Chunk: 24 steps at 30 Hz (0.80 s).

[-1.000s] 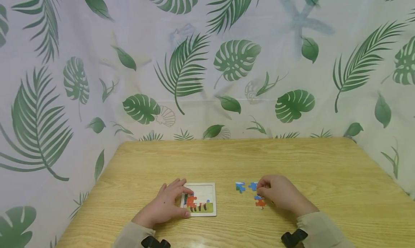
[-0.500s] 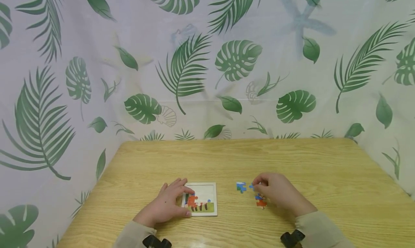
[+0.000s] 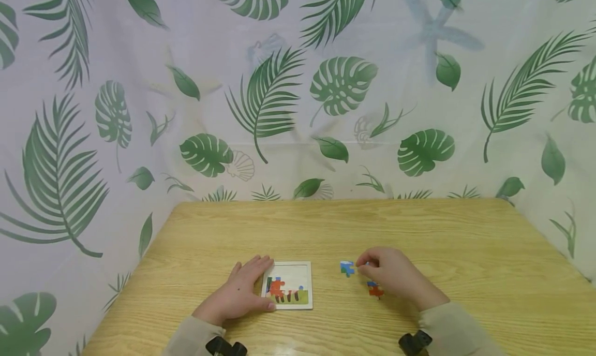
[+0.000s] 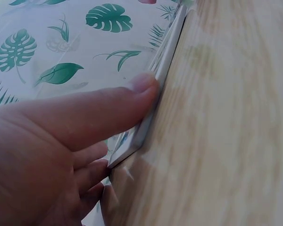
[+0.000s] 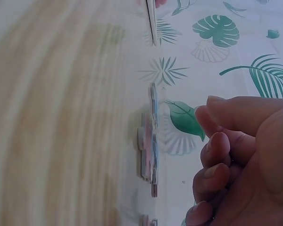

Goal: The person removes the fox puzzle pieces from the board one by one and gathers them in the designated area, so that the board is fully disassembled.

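Note:
My left hand (image 3: 239, 293) rests at the left side of a white-framed jigsaw puzzle tray (image 3: 311, 290), fingers stretched along its side and thumb on the near edge, as the left wrist view also shows. Red and green pieces (image 3: 276, 285) fill its left and lower part; the upper right shows pale backing. My right hand (image 3: 396, 277) hovers low over loose pieces, fingers loosely bent, thumb near the index finger; the right wrist view shows nothing between them. Just left of its fingertips lies a blue-green puzzle piece (image 3: 346, 268). A red-and-blue piece (image 3: 375, 289) lies below the hand, which partly hides another blue one.
The wooden table (image 3: 326, 226) reaches back to a hanging cloth (image 3: 279, 113) printed with green leaves. Each wrist carries a black camera mount (image 3: 414, 342) over a beige sleeve (image 3: 458, 329).
My right hand has moved left, from beside the red-and-blue piece to over the blue ones. My left index finger has drawn back from over the tray's pieces to its left edge.

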### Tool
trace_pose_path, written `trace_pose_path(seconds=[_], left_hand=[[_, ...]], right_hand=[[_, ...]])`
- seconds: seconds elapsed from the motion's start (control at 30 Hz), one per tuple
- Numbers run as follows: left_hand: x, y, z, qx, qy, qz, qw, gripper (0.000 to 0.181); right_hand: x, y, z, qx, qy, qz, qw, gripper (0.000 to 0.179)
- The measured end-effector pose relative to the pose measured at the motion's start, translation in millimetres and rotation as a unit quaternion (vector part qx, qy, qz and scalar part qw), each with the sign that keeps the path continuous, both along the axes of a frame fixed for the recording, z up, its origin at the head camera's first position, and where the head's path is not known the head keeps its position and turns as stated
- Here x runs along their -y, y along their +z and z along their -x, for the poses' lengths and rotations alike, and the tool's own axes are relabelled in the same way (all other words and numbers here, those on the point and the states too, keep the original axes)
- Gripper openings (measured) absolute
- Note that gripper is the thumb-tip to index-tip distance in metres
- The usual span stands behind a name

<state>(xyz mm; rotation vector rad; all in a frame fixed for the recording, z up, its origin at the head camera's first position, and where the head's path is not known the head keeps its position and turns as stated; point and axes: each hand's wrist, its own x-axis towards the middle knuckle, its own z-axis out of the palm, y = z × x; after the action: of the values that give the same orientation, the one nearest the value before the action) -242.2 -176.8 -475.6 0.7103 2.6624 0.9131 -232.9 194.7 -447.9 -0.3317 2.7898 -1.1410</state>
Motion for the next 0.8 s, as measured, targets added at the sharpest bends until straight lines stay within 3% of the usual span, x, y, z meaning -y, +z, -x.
trace_pose_path(seconds=[0.33,0.5,0.8], left_hand=[[1.0,0.2,0.4,0.004,-0.006,-0.001,1.0,0.103],[0.6,0.9,0.4,0.003,-0.006,-0.002,1.0,0.103],[0.2,2.3,0.5,0.002,-0.007,0.002,1.0,0.102]], right_hand=[[14.5,1.9,1.9,-0.008,0.02,0.004,0.9998,0.008],[29.7,3.2,2.3,0.014,0.022,0.023,0.9994,0.007],[53.7,4.6,6.0,-0.024,0.042,-0.017,0.9987,0.006]])
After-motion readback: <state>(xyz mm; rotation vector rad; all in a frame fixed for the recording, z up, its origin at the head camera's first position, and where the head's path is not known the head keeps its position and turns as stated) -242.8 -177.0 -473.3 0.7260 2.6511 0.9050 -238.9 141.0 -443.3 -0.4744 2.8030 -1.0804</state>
